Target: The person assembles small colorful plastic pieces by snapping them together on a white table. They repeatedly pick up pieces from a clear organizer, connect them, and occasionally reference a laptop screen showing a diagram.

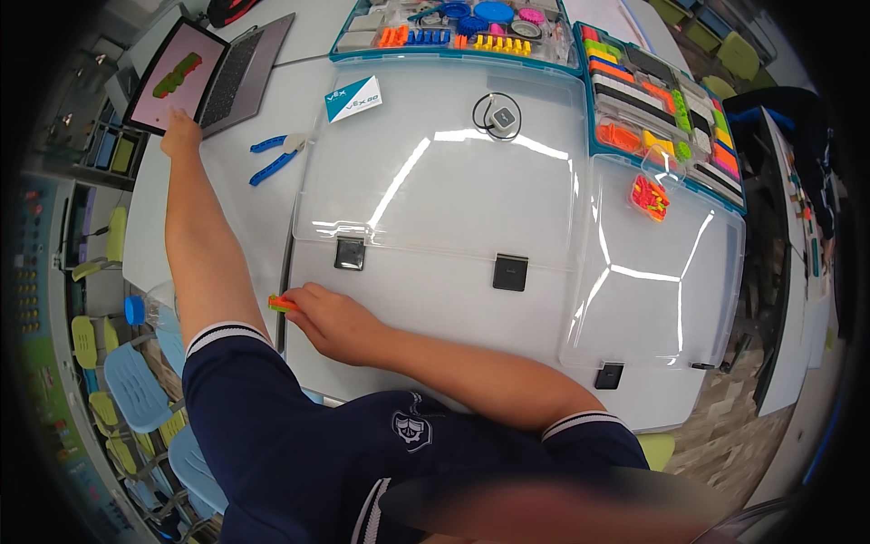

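Note:
My left hand (182, 136) reaches to the lower edge of the laptop screen (181, 86), a finger stretched out against it. The screen displays a green and red model on a pale background. At the table's near edge, my right hand (337, 325) pinches a small orange and green plastic building piece (281, 304), whose end sticks out past the fingertips. Blue-handled pliers (276, 159) lie on the table to the right of the laptop.
Clear lids (435, 199) cover much of the table, with a card (353, 98) and a cabled grey device (503, 118) on one. Behind them stand kits of coloured parts (453, 38) (662, 100). A small cup of red pieces (650, 197) sits at right.

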`<action>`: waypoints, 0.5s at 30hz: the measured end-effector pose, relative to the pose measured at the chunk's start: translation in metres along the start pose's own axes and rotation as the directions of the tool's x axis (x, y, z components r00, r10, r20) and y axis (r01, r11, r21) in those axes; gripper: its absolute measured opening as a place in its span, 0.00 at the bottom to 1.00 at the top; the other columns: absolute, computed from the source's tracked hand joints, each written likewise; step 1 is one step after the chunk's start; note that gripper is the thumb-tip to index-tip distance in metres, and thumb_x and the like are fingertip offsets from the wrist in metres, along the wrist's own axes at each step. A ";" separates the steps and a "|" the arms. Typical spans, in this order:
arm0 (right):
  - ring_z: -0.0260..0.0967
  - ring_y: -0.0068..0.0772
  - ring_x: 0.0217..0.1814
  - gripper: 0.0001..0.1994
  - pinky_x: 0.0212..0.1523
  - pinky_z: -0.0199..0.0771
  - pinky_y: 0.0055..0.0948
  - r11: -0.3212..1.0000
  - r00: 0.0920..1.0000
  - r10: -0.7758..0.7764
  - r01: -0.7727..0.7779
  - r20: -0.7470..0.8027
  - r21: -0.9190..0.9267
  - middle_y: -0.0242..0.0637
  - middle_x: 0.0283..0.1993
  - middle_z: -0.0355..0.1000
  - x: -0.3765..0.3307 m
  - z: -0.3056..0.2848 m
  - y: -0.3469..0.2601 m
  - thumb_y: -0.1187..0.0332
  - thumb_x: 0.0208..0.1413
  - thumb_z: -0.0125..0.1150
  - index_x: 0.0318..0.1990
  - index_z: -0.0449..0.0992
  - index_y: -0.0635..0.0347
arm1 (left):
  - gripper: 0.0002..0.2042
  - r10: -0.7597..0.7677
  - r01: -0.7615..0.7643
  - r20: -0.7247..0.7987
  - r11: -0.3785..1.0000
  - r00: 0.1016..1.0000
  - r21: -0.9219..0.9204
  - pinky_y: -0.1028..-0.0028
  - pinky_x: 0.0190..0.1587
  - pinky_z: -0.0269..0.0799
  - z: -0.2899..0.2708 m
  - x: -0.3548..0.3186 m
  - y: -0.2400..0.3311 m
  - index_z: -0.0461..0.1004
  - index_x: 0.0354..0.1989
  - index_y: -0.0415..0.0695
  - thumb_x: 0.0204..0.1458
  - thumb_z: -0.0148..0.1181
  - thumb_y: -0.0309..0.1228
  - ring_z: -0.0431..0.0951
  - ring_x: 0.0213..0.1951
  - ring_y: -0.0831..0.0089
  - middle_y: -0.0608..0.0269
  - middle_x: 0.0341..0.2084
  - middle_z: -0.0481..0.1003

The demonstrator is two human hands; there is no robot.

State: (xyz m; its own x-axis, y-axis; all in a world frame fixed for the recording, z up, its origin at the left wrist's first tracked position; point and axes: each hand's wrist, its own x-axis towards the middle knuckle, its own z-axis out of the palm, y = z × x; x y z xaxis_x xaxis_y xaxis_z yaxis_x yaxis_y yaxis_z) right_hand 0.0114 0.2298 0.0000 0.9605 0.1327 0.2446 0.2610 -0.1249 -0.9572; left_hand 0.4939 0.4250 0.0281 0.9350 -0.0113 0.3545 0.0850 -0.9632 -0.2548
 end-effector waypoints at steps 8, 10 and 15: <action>0.70 0.55 0.39 0.12 0.40 0.71 0.45 0.999 0.999 -0.026 0.027 -0.042 0.024 0.50 0.39 0.69 0.000 0.001 0.000 0.67 0.63 0.50 0.48 0.69 0.66 | 0.18 0.038 -0.040 0.257 0.999 0.966 0.000 0.53 0.51 0.70 0.004 0.003 -0.012 0.65 0.57 0.46 0.58 0.41 0.29 0.74 0.55 0.53 0.64 0.68 0.57; 0.70 0.55 0.38 0.12 0.40 0.72 0.45 0.999 0.999 -0.025 0.026 -0.041 0.021 0.49 0.39 0.69 0.000 0.002 0.000 0.67 0.63 0.51 0.48 0.69 0.66 | 0.18 -0.012 0.014 0.198 1.000 0.980 -0.011 0.52 0.50 0.71 -0.005 -0.003 -0.013 0.64 0.57 0.46 0.58 0.41 0.29 0.74 0.55 0.53 0.64 0.70 0.54; 0.70 0.55 0.38 0.12 0.40 0.72 0.45 0.999 0.999 -0.034 0.034 -0.039 0.013 0.49 0.39 0.69 0.000 0.001 0.001 0.67 0.63 0.51 0.48 0.69 0.66 | 0.20 0.071 -0.085 -0.113 0.989 0.991 -0.120 0.51 0.47 0.72 -0.011 0.001 -0.013 0.62 0.59 0.45 0.57 0.42 0.29 0.74 0.55 0.53 0.67 0.72 0.49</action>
State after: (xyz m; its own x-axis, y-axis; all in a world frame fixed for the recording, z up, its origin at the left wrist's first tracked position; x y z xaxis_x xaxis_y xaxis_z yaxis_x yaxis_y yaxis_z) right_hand 0.0118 0.2309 -0.0012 0.9542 0.0984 0.2827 0.2925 -0.1070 -0.9502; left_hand 0.4894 0.4344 0.0417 0.8937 -0.1100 0.4349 -0.0366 -0.9841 -0.1739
